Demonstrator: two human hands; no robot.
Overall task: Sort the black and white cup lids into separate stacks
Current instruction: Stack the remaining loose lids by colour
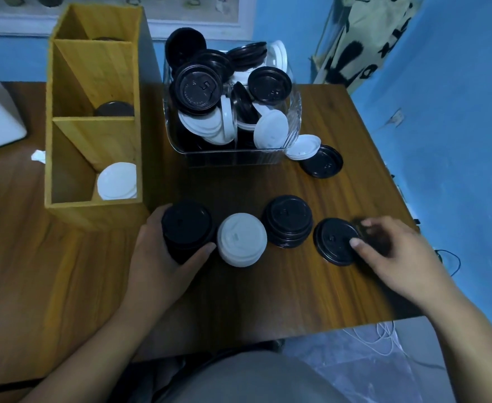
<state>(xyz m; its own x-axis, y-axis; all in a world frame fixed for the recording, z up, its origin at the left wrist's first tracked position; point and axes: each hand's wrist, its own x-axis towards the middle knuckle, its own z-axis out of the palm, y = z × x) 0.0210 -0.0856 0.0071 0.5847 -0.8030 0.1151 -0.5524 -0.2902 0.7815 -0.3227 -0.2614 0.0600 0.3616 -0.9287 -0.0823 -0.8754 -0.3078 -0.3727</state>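
At lower centre, a black lid stack [186, 225] is gripped by the left hand [157, 257], fingers [159, 212] curled round its side. Right of it on the bench [268, 292], a single black lid [336, 241] appears pinched at the rim by the blurred right hand [395, 257]. The lids are judged light, thin and slick, and best taken by the rim.
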